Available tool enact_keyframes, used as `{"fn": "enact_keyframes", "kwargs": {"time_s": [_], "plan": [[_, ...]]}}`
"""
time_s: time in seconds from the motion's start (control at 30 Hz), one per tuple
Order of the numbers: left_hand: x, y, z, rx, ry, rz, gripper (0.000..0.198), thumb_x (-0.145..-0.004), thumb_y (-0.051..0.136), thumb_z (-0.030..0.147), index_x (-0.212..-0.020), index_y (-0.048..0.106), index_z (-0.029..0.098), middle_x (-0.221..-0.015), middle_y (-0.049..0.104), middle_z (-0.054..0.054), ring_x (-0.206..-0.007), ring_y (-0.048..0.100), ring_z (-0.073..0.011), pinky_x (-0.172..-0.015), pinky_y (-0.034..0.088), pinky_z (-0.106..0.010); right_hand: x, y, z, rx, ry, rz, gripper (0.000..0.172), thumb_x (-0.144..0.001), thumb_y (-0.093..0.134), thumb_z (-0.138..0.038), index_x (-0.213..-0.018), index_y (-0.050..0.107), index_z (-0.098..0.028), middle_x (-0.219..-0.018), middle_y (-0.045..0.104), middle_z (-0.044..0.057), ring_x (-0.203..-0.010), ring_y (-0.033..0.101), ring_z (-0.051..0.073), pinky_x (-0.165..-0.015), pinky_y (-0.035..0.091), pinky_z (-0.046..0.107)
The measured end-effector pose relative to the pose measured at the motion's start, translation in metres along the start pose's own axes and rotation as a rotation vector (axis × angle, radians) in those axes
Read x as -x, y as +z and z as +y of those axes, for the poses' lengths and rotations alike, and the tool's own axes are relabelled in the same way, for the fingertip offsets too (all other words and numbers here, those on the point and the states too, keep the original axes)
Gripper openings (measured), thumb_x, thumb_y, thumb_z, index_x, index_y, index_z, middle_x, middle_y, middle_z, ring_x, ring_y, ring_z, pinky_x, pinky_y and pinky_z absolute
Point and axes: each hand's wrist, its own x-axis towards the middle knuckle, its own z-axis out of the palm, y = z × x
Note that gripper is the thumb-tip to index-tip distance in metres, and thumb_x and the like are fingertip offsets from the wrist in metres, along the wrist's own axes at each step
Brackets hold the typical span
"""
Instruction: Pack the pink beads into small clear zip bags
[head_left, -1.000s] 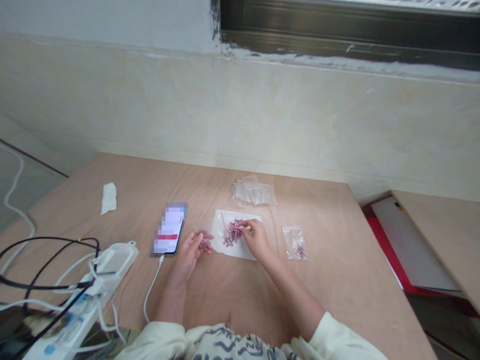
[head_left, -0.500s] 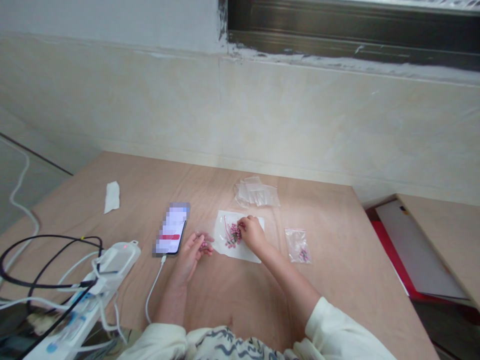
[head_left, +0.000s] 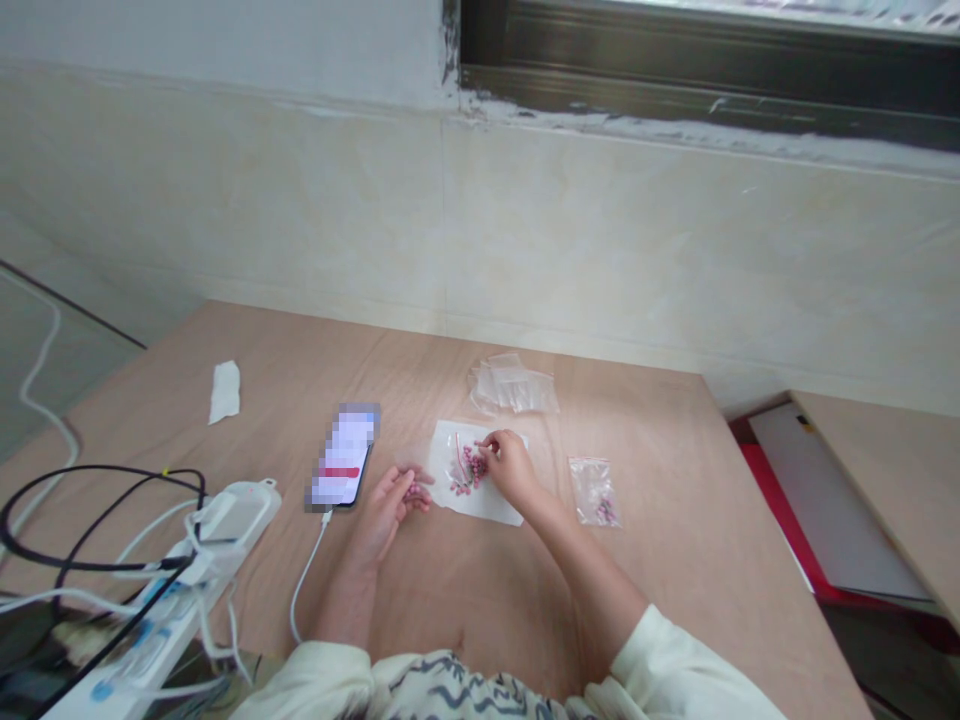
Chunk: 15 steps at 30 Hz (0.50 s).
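Note:
On the wooden table lies a white sheet (head_left: 487, 507) with a small pile of pink beads (head_left: 472, 466) and a thin red piece at its upper left. My right hand (head_left: 508, 465) reaches over the sheet from the right, thumb and finger pinched at the edge of the pile; what they hold is too small to make out. Left of the sheet, my left hand (head_left: 391, 505) is curled round a small clear bag (head_left: 415, 482) with pink beads in it. Another clear zip bag (head_left: 595, 490), holding a few pink beads, lies to the right.
Behind the sheet are several clear bags (head_left: 514, 385). A phone (head_left: 345, 456) with a white cable lies left of my left hand. A power strip (head_left: 217, 535) with looped cables fills the near left. A white paper scrap (head_left: 224, 392) lies at the back left.
My right hand has shifted slightly at the pile, and its fingertips have lifted a little from the beads. The left hand stays nearly where it was, with the bag.

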Motion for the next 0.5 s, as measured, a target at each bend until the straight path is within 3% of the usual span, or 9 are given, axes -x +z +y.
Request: {"fn": "enact_keyframes", "kwargs": {"time_s": [0.2, 0.33, 0.5], "plan": [[0.001, 0.008, -0.003, 0.014, -0.022, -0.061, 0.02, -0.068, 0.059, 0.024, -0.082, 0.05, 0.013, -0.073, 0.063, -0.004, -0.054, 0.057, -0.0103, -0.048, 0.045, -0.021, 0.012, -0.018, -0.019, -0.311, -0.021, -0.061, 0.005, -0.067, 0.051, -0.015, -0.067, 0.056, -0.015, -0.06, 0.054, 0.0, -0.056, 0.047, 0.011, -0.055, 0.035, 0.021], [0.002, 0.016, -0.003, 0.037, -0.056, -0.065, 0.022, -0.065, 0.062, 0.024, -0.08, 0.051, 0.013, -0.071, 0.063, -0.003, -0.052, 0.057, -0.0105, -0.046, 0.044, -0.02, 0.015, -0.016, -0.021, -0.346, -0.005, -0.071, 0.01, -0.063, 0.051, -0.01, -0.066, 0.058, -0.015, -0.058, 0.053, -0.002, -0.054, 0.045, 0.01, -0.053, 0.034, 0.02], [0.001, 0.018, -0.007, 0.091, -0.091, -0.056, 0.021, -0.064, 0.062, 0.023, -0.078, 0.051, 0.012, -0.069, 0.063, -0.003, -0.053, 0.057, -0.0103, -0.045, 0.044, -0.019, 0.017, -0.013, -0.024, -0.42, -0.062, -0.091, 0.008, -0.066, 0.053, -0.019, -0.067, 0.06, -0.015, -0.06, 0.054, 0.0, -0.056, 0.045, 0.01, -0.054, 0.035, 0.021]]}}
